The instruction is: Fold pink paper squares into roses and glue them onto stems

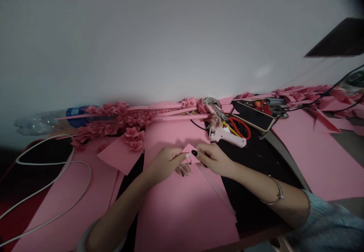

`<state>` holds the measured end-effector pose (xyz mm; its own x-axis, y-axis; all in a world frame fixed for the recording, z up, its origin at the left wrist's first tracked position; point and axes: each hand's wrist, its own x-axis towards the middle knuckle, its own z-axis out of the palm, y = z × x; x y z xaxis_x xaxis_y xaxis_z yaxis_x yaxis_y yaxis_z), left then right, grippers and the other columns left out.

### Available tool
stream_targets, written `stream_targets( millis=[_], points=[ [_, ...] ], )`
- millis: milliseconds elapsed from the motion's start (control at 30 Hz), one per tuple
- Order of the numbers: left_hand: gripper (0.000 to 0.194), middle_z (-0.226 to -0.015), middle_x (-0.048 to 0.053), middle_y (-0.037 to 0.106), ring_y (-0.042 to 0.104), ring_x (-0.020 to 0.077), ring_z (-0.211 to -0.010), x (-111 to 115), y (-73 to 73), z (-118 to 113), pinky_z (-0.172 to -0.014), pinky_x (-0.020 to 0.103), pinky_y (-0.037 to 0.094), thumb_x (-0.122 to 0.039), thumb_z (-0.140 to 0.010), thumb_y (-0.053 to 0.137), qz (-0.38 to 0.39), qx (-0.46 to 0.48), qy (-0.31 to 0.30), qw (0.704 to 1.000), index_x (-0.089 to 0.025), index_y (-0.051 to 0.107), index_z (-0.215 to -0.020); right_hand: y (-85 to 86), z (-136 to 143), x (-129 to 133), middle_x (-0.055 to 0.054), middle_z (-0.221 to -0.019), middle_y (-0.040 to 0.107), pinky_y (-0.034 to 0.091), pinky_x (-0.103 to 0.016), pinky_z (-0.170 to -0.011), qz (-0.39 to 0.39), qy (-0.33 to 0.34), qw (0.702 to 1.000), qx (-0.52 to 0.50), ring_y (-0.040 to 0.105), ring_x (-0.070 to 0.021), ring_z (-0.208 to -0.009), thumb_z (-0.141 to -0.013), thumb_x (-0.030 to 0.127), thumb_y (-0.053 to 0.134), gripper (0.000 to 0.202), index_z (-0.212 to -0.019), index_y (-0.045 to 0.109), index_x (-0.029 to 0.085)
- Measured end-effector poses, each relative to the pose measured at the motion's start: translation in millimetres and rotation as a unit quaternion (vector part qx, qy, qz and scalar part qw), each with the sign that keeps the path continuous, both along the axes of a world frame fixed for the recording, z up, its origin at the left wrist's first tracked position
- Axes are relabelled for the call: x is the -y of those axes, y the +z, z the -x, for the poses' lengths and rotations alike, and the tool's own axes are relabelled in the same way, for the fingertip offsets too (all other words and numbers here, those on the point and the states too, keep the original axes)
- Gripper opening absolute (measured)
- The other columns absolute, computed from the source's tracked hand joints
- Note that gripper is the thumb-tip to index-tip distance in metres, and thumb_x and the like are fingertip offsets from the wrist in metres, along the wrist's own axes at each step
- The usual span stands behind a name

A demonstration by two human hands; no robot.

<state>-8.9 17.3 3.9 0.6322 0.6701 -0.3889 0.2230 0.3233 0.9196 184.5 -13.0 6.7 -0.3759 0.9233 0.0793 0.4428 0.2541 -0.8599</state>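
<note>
A small folded piece of pink paper [190, 148] is held between both hands, its point facing away from me. My left hand [167, 163] pinches its left side, thumb on top and fingers beneath. My right hand [212, 158] grips the right side, its dark-nailed thumb pressed on the paper near the left thumb. Below the hands lies a long pink sheet [184, 214]. A square of pink paper [121, 154] rests to the left, touching a cluster of folded pink paper flowers [133, 138].
Beyond the hands lie a pink glue gun [227, 136], red-handled scissors [241, 125], a tape roll [212, 102] and a phone [254, 116]. A plastic bottle [42, 122] and white cable [89, 176] are left. More pink sheets [321, 153] are right.
</note>
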Motion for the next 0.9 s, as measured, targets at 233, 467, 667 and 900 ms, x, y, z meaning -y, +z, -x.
stream_targets(
  millis=[233, 467, 667, 900],
  points=[
    [0.029, -0.062, 0.003, 0.071, 0.069, 0.0142, -0.055, 2, -1.9, -1, -0.053, 0.023, 0.053, -0.034, -0.09, 0.05, -0.029, -0.005, -0.006, 1.0, -0.016, 0.059, -0.07, 1.4, 3, -1, 0.009, -0.049, 0.037, 0.026, -0.019, -0.043, -0.027, 0.005, 0.999, 0.043, 0.034, -0.0065, -0.044, -0.078, 0.019, 0.06, 0.025, -0.061, 0.04, 0.02],
    [0.023, -0.075, 0.005, 0.075, 0.071, 0.0154, -0.068, -3, -2.7, 5, -0.063, 0.024, 0.054, -0.032, -0.09, 0.052, -0.018, 0.023, -0.048, 0.998, -0.015, 0.065, -0.081, -1.8, 0, -2, 0.003, -0.058, 0.057, 0.037, -0.019, -0.046, 0.04, 0.023, 0.999, 0.007, 0.051, -0.0092, -0.049, -0.083, 0.015, 0.054, 0.009, -0.074, 0.052, 0.017],
    [0.015, -0.086, 0.005, 0.077, 0.071, 0.017, -0.081, -7, -1.1, 8, -0.072, 0.026, 0.054, -0.027, -0.087, 0.056, -0.006, 0.036, -0.073, 0.997, -0.017, 0.067, -0.086, -2.2, -2, -3, 0.002, -0.061, 0.058, 0.038, -0.02, -0.047, 0.056, 0.032, 0.998, -0.015, 0.05, -0.0096, -0.051, -0.085, 0.016, 0.052, 0.009, -0.076, 0.053, 0.017],
    [0.027, -0.089, 0.006, 0.077, 0.071, 0.0171, -0.082, -7, -2.1, 10, -0.074, 0.026, 0.054, -0.036, -0.092, 0.05, -0.018, 0.037, -0.085, 0.996, -0.016, 0.069, -0.091, -0.2, -1, -3, 0.002, -0.059, 0.056, 0.036, -0.019, -0.045, 0.057, 0.022, 0.998, -0.01, 0.047, -0.009, -0.049, -0.085, 0.018, 0.053, 0.01, -0.076, 0.054, 0.016]
  ],
)
